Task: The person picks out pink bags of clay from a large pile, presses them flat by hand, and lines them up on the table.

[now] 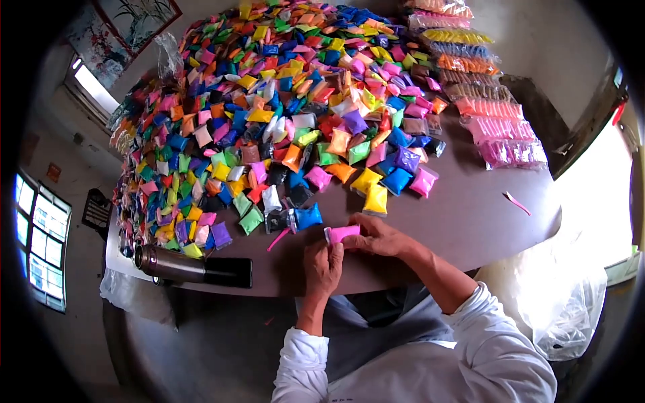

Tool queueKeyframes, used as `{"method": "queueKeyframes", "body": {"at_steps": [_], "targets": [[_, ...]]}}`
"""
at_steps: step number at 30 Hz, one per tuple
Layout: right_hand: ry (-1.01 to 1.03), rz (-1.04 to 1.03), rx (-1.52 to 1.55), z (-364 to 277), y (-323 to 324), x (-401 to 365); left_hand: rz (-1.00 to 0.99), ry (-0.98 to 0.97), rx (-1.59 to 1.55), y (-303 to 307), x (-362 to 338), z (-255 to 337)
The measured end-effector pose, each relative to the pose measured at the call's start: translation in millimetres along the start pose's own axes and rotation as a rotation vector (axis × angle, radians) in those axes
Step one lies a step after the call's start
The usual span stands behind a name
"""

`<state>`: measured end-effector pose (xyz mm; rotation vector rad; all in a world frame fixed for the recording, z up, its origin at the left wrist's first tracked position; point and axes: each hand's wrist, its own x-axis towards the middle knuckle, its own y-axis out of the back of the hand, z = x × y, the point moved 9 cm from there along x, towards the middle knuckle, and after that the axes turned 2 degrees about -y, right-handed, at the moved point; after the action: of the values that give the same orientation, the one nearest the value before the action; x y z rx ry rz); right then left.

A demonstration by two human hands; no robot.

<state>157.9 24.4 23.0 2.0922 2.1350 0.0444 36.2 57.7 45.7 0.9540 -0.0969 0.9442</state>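
At table (470,221) edge, both hands pinch pink packet (342,233); no legible writing.

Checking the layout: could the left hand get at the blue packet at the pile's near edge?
Probably yes. The blue packet lies just beyond the left hand, with only bare table between. That hand and the right hand both hold a pink packet, so it must let go first.

We look down on a round brown table (470,221) in a dim room with grey walls (57,134) and a bare grey floor (222,349); daylight enters through a paned window (39,242) at left, a second window (94,87) above it, and a bright opening (591,195) at right; framed paintings (127,23) hang nearby; a dark chair (97,211) stands beside the table.
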Motion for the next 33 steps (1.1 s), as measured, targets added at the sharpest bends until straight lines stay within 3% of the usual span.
{"method": "queueKeyframes", "body": {"at_steps": [2,5,7,14,19,22,26,31,33], "targets": [[-0.001,0.057,0.009,2,2,0,-0.014,-0.026,-0.021,-3,0,-4],[0.156,0.044,0.236,-6,-3,1,0.011,-0.072,-0.008,-1,-1,1],[0.209,0.08,-0.062,-13,-4,-1,-0.007,-0.126,0.04,-2,-2,4],[0.226,0.13,-0.152,-7,-4,0,0.026,-0.146,-0.011,2,0,12],[0.121,0.134,-0.113,2,-2,-3,0.048,-0.18,-0.011,1,-2,17],[0.189,0.135,0.021,-14,-3,-7,-0.067,-0.089,-0.016,-6,-2,8],[0.245,0.118,0.003,-13,-6,-5,-0.009,-0.047,-0.049,-2,-3,3],[0.181,0.047,0.177,0,-9,2,-0.045,-0.076,0.012,-2,-3,5],[0.161,0.052,0.258,1,-7,1,-0.143,-0.014,-0.014,-8,-4,1]]}}
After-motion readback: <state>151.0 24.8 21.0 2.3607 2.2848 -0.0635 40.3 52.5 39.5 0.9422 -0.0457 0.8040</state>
